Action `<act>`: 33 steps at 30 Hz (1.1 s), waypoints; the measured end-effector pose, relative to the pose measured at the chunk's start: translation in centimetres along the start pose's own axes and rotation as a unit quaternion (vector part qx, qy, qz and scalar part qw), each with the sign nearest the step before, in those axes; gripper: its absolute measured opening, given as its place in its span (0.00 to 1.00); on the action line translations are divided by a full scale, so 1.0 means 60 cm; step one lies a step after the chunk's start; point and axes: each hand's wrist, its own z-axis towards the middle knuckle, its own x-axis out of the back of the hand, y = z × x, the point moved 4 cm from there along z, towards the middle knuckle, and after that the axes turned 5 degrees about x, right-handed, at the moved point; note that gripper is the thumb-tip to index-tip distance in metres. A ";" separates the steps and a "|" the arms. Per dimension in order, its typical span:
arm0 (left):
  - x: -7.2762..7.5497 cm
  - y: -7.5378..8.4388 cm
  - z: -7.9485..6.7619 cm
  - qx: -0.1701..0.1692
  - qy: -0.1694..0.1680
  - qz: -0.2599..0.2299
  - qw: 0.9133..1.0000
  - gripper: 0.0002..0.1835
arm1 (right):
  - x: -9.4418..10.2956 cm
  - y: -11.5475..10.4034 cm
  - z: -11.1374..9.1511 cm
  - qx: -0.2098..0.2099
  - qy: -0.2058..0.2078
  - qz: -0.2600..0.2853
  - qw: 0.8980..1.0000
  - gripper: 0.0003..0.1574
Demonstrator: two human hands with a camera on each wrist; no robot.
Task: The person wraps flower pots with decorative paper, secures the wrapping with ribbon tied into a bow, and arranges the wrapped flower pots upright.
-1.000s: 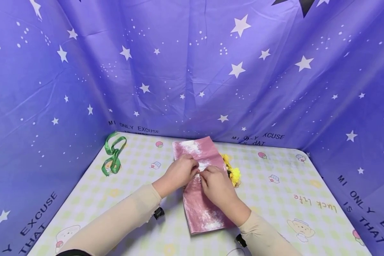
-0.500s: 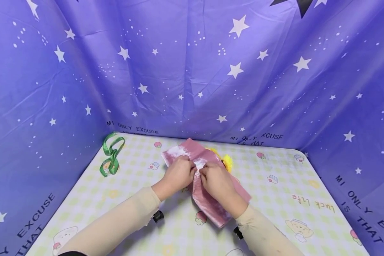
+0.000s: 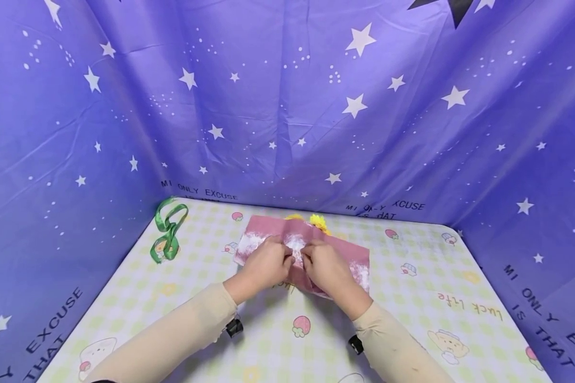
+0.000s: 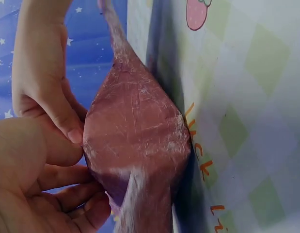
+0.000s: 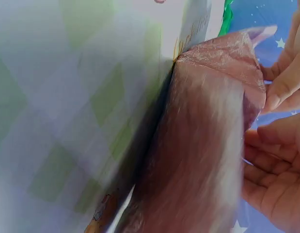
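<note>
A pink sheet with white smears (image 3: 298, 234), folded like wrapping paper, lies crosswise near the middle of the table in the head view. My left hand (image 3: 268, 260) pinches it near the middle with thumb and fingers. Close beside it, my right hand (image 3: 327, 263) pinches the same sheet. The left wrist view shows the pink sheet (image 4: 135, 121) bulging between narrower, gathered parts, with fingertips at its edge. Yellow flowers (image 3: 319, 222) peek out behind its far edge; the rest of them is hidden by the sheet.
A looped green ribbon (image 3: 169, 230) lies at the table's far left corner. The tablecloth (image 3: 412, 319) is checked, with printed cartoons and lettering. Purple star-patterned curtains (image 3: 287, 106) enclose the table's back and sides.
Both hands have turned the pink sheet from lengthwise to crosswise, its near end swinging to the right. The yellow flowers have shifted from its right side to behind its far edge.
</note>
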 end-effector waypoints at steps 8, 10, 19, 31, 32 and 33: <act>-0.009 0.005 -0.019 0.024 -0.006 -0.034 0.999 0.09 | -0.009 0.008 0.002 -0.039 -0.001 0.024 0.999 0.11; -0.015 0.005 -0.026 0.036 -0.003 -0.049 0.998 0.11 | -0.014 0.008 0.000 -0.051 0.008 0.033 0.998 0.11; -0.020 0.003 -0.043 0.037 0.053 -0.049 0.997 0.09 | -0.030 0.002 0.004 -0.090 0.013 0.046 0.995 0.12; 0.040 -0.072 -0.054 0.071 0.051 -0.155 0.984 0.02 | -0.026 -0.003 0.010 -0.076 0.031 0.005 0.997 0.14; 0.048 -0.086 -0.058 0.090 0.063 -0.169 0.979 0.02 | -0.024 -0.004 0.010 -0.073 0.034 0.002 0.997 0.14; 0.054 -0.101 -0.062 0.112 0.076 -0.179 0.975 0.03 | -0.023 -0.005 0.010 -0.070 0.037 -0.001 0.997 0.14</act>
